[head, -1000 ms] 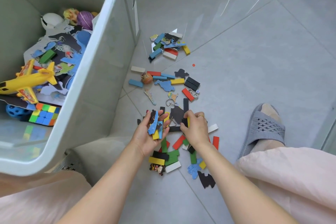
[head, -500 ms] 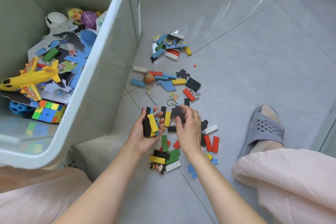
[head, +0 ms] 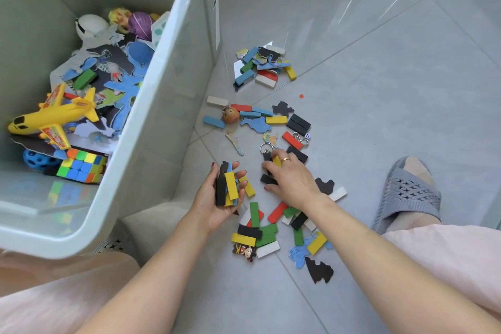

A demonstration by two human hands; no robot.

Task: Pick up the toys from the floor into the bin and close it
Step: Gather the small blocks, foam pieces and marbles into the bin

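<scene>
A pale plastic bin (head: 151, 106) stands open at the left, holding a yellow toy plane (head: 54, 116), a colour cube (head: 81, 168), balls and puzzle pieces. Coloured wooden blocks and puzzle pieces (head: 265, 228) lie scattered on the grey tile floor to its right. My left hand (head: 217, 198), palm up, holds a stack of blocks (head: 227, 187), yellow, black and blue. My right hand (head: 290, 176) reaches over the pile and pinches a yellow block (head: 276, 161) among black pieces near a metal key ring (head: 267, 148).
A second heap of blocks (head: 264, 68) lies farther off beside the bin wall. A small round figure (head: 230, 115) and a flat doll figure (head: 245, 251) lie among the pieces. My foot in a grey slipper (head: 406, 195) rests at the right; pink fabric covers my knees.
My right hand has moved up and to the right across the pile, uncovering blocks below it. My left hand holds more blocks, with a yellow one now lying on top.
</scene>
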